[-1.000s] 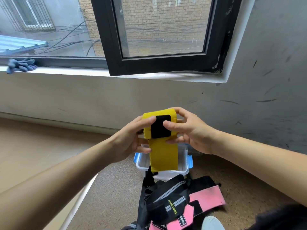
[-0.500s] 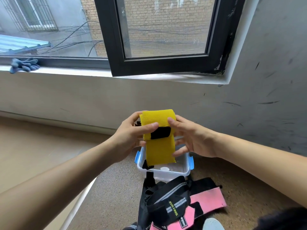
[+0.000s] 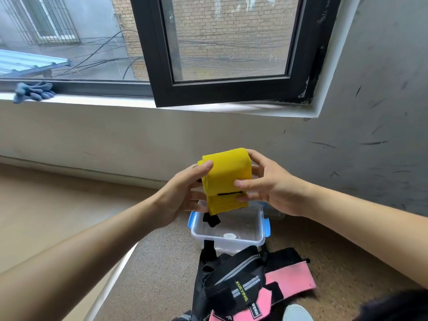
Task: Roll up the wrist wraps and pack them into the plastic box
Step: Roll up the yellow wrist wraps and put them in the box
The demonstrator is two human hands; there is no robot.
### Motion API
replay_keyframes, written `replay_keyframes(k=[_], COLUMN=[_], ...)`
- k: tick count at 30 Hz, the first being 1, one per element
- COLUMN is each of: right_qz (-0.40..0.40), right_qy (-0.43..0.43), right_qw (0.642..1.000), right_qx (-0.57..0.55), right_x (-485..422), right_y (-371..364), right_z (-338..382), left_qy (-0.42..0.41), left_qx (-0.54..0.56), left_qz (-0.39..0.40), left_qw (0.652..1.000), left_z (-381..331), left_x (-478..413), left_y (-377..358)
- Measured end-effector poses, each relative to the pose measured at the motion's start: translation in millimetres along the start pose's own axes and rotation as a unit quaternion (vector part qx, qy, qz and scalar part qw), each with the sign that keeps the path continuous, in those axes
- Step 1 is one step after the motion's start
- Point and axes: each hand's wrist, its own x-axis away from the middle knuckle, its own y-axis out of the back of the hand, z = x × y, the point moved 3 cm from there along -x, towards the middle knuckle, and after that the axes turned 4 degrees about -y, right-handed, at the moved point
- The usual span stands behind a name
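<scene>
A yellow wrist wrap (image 3: 225,179) is mostly rolled up and held in the air above the clear plastic box (image 3: 261,235). My left hand (image 3: 183,193) grips the roll's left end, thumb on top. My right hand (image 3: 266,184) grips its right end with fingers curled round it. A short yellow tail and a black loop (image 3: 211,220) hang below the roll over the box. Black wrist wraps (image 3: 234,281) and a pink wrist wrap (image 3: 291,279) lie in a heap on the floor in front of the box.
The box has blue clips (image 3: 266,227) and stands on the speckled floor by the grey wall (image 3: 370,112). An open black window frame (image 3: 208,93) juts out above. Blue gloves (image 3: 34,91) lie on the sill at far left. A shoe toe (image 3: 296,312) shows at the bottom.
Both hands have rolled the wrap further: the hanging yellow tail got much shorter and the black velcro patch is now almost wound in. The roll sits slightly lower.
</scene>
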Motion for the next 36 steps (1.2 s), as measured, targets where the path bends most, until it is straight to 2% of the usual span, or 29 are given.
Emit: replay_keyframes(k=[5,8,11,14,19,24,27,31,36], right_qz=[0.013,-0.028,-0.081,-0.088,-0.146,-0.189,-0.226,-0.277,-0.255], right_qy=[0.007,-0.018,-0.039,-0.042,0.046,0.077,0.055,-0.002,-0.121], right_qw=[0.999,0.995,0.994,0.995,0.988,0.978,0.969,0.958,0.959], right_qx=[0.042,0.091,0.063,0.018,-0.034,0.039,0.084,0.077,0.023], right_x=[2.4,2.1,-1.4,-4.1,-5.3,-17.0,-30.9,-63.6,-113.7], right_y=[-2.1,-0.1,3.6,0.4,-17.1,-20.9,-4.2,11.0,16.5], right_z=[2.6,1.9,-0.9,-4.3,-2.7,-9.7,-13.2,-35.6,-82.6], left_qy=[-0.005,-0.007,-0.025,-0.034,-0.03,-0.009,-0.005,0.0,0.033], left_qx=[0.008,0.059,0.086,0.108,0.088,0.057,0.031,-0.007,-0.116], left_qz=[-0.019,-0.045,-0.075,-0.088,-0.12,-0.162,-0.184,-0.201,-0.237], left_qw=[1.0,0.997,0.993,0.99,0.988,0.985,0.982,0.98,0.964], left_z=[1.3,3.6,2.7,1.9,4.6,7.4,13.9,30.0,73.0], left_x=[-3.1,-5.6,-6.3,-6.5,-12.0,-16.4,-24.1,-49.9,-83.4], left_y=[1.7,4.0,7.0,5.4,-1.1,-1.3,3.1,11.2,28.0])
